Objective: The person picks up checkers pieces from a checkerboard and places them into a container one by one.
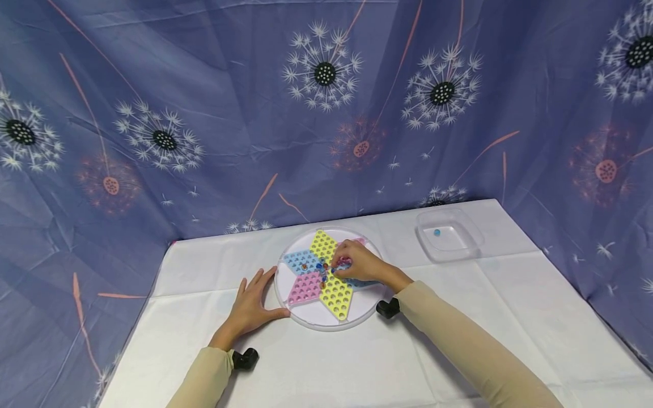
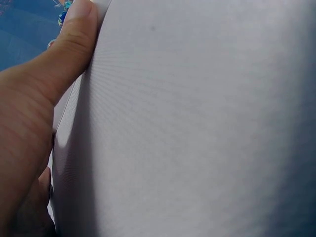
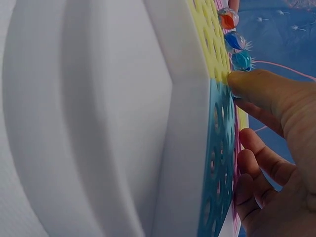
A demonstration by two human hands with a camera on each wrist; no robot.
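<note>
Rnd white board [image 1: 312, 313], yel/pink/blue star [image 1: 335, 292]; L hand [image 1: 251, 306] splayed on rim [image 1: 317, 327], R hand [image 1: 363, 264] pinching marble [image 1: 334, 271].

White board [image 1: 312, 313] with yellow, pink and blue star [image 1: 335, 288]; dandelion-patterned blue curtain [image 1: 245, 102]; beige sleeves [image 1: 459, 334].

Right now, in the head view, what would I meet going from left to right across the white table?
Beige left sleeve, bare left grip, round white game board with a coloured star, clear square plastic container.

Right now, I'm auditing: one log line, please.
left hand: touching Chinese checkers board | right hand: pinching marble | clear container: blue marble
</note>
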